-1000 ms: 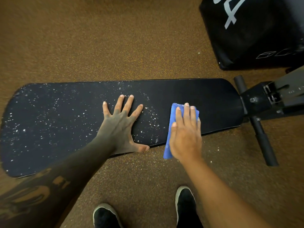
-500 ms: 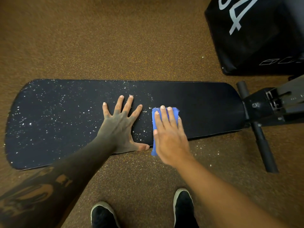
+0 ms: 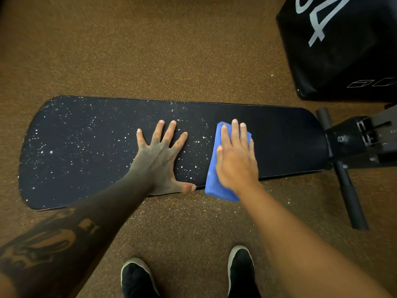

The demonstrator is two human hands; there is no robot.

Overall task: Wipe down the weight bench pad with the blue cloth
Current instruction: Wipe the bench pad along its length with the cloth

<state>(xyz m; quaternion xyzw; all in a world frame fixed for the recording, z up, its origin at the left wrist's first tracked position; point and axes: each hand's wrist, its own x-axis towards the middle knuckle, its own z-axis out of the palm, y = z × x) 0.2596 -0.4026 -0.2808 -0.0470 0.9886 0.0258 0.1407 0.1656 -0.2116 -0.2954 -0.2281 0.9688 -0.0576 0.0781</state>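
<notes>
The long black weight bench pad (image 3: 86,147) lies across the view, speckled with white specks on its left and middle; its right end looks clean. My left hand (image 3: 161,160) rests flat on the pad's middle, fingers spread, holding nothing. My right hand (image 3: 236,160) presses flat on the folded blue cloth (image 3: 214,186), which lies on the pad just right of my left hand and hangs over the near edge. Most of the cloth is hidden under my palm.
The bench's black metal frame and roller bar (image 3: 352,190) stick out at the right end. A large black padded box (image 3: 343,50) with white lettering stands at the top right. Brown speckled gym floor (image 3: 171,50) surrounds everything. My two black shoes (image 3: 137,278) stand below the pad.
My right hand slid the cloth left toward my left hand, then back a little right and farther across the pad. My left hand stayed planted.
</notes>
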